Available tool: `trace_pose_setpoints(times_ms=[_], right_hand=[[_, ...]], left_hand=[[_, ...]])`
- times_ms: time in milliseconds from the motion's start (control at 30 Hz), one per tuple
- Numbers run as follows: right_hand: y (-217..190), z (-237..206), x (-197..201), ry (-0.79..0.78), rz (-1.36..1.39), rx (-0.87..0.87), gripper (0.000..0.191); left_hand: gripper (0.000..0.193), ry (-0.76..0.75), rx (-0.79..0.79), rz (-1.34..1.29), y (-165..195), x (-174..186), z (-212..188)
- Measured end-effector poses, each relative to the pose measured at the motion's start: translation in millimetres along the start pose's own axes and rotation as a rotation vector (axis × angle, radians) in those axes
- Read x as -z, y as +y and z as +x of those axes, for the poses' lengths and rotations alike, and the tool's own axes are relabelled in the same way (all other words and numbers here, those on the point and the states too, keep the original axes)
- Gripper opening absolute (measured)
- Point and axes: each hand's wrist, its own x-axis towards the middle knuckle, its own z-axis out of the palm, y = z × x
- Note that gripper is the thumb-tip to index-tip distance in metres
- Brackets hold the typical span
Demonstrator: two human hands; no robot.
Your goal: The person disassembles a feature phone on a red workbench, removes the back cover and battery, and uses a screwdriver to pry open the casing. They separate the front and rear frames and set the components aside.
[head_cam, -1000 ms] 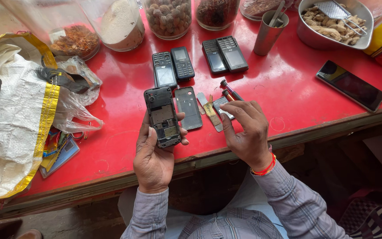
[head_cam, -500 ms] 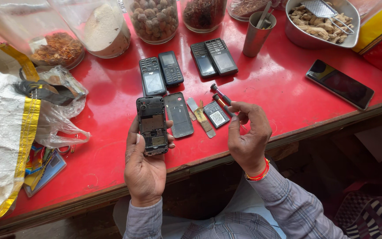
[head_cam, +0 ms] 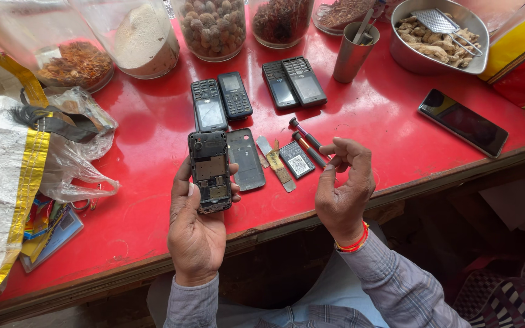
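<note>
The left hand grips an opened black keypad phone with its back cover off, long axis pointing away from the body, over the red table. The right hand, fingers curled and apparently empty, hovers to its right, nearest the red-handled screwdrivers and small black battery.

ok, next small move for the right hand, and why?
Probably lower the right hand to the small screwdriver lying just under its fingers. The left hand holds the opened phone with its back off and insides exposed, while the right hand looks empty, fingers curled above the tools.
</note>
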Motion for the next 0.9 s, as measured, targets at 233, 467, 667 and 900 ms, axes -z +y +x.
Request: trace_pose_setpoints(times_ms=[233,467,667,900], right_hand=[[3.0,-3.8,0.1,0.025,0.046,-0.008,0.045],[3.5,-3.5,0.0,0.031,0.054,0.01,0.042],[3.2,-3.1,-0.7,0.035,0.038,0.011,0.04],[4.0,-0.5,-1.6,0.052,0.017,0.043,0.038]], left_hand=[[0.047,-0.016,-0.007,0.015,1.7,1.4,0.8],[0.046,-0.022,-0.008,0.004,1.3,1.4,-0.8],[0.046,-0.036,-0.03,0.029,2.0,1.2,-2.3],[0.048,-0.041,-0.034,0.043,1.9,1.8,-3.4]])
